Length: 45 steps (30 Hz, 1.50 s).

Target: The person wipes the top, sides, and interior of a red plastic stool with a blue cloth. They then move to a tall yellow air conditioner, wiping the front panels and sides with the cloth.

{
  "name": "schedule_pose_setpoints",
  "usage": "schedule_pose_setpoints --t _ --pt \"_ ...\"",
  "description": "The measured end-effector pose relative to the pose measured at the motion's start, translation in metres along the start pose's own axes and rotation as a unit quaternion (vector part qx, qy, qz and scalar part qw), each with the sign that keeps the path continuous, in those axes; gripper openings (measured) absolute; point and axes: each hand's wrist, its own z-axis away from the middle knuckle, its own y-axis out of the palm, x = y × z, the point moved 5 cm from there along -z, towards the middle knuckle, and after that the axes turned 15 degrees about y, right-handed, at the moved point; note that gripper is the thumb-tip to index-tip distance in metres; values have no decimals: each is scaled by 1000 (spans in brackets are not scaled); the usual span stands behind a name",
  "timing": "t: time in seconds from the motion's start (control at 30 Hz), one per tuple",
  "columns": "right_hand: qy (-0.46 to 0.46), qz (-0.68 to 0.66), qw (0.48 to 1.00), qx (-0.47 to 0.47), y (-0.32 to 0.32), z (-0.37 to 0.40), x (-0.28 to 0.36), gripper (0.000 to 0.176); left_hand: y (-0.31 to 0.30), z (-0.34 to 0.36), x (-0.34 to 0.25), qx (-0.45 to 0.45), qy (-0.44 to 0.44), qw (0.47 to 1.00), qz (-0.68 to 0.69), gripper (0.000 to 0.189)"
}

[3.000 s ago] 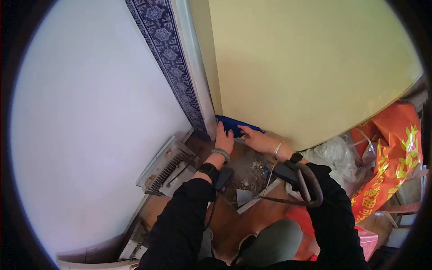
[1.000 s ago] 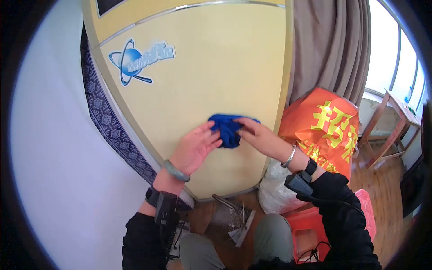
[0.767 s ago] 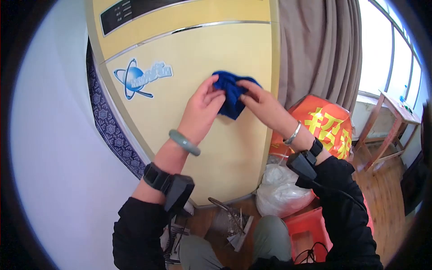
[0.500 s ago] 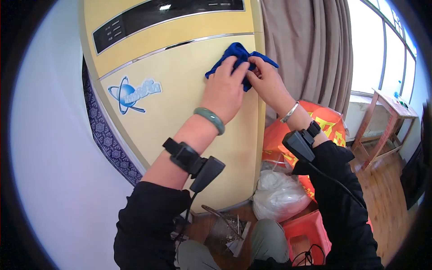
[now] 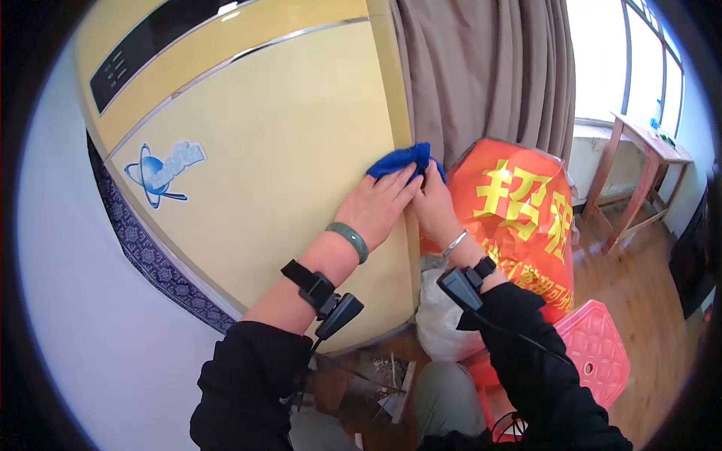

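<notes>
A blue cloth (image 5: pixel 402 159) lies against the right front edge of a tall yellow cabinet-like unit (image 5: pixel 286 143), which has a dark panel on top and a blue logo sticker. My left hand (image 5: pixel 378 201) presses on the cloth with its fingers stretched over the lower part. Beside it, my right hand (image 5: pixel 435 203) grips the cloth's right end near the unit's side edge, its fingers partly hidden. A green bangle is on my left wrist, a silver one on my right.
An orange bag (image 5: pixel 519 195) with yellow characters stands right of the unit, before a brown curtain (image 5: pixel 489 75). Below are a white plastic bag (image 5: pixel 444 319), a red stool (image 5: pixel 594 349) and a dustpan-like object with debris. A wooden table (image 5: pixel 650 143) stands by the window.
Both hands and the cloth have moved down along the unit's right edge. The view has shifted, and more of the orange bag and the red stool now shows.
</notes>
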Motion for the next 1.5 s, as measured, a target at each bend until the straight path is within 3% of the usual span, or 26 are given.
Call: schedule_pose_setpoints --t 0.13,0.17,0.33,0.4,0.43,0.5,0.57,0.7,0.77,0.9,0.97,1.07,1.17,1.27,1.43,1.5 --pt "83 -16 996 20 14 39 -43 39 28 21 -29 52 50 994 78 49" --pt "71 -6 997 -33 25 59 -70 38 35 25 -39 75 79 989 100 49" --pt "117 -50 990 57 27 85 -77 45 36 31 -52 92 75 971 210 49" --pt "108 -48 992 51 24 86 -72 46 33 28 -43 74 -60 927 363 48" --pt "101 -45 993 50 23 88 -67 46 31 26 -42 76 -58 927 364 48" --pt "78 -61 995 28 21 85 -55 46 29 27 -31 40 -152 872 463 48" --pt "135 -84 985 60 24 84 -50 49 21 27 -26 8 -151 868 472 48" --pt "136 -67 988 37 26 82 -47 52 11 27 -24 108 -163 892 409 49" --pt "137 -68 988 30 29 82 -50 51 2 26 -32 69 20 979 190 51" --pt "196 -35 980 15 34 97 -68 48 -14 43 -21 55 48 996 48 53" --pt "214 -16 977 11 42 107 -90 46 -16 53 -6 75 6 996 -54 57" --pt "182 -59 981 6 58 128 -127 44 -10 69 11 85 -42 991 -92 63" --pt "185 -38 982 -27 66 148 -150 42 -1 74 14 93 -38 989 -112 68" --pt "247 -52 967 -30 73 168 -179 38 4 76 16 94 -33 987 -125 69" --pt "378 68 923 29 81 195 -216 33 5 75 16 96 -29 986 -133 68" --pt "371 76 925 18 87 204 -233 33 5 75 15 99 -27 986 -134 67"
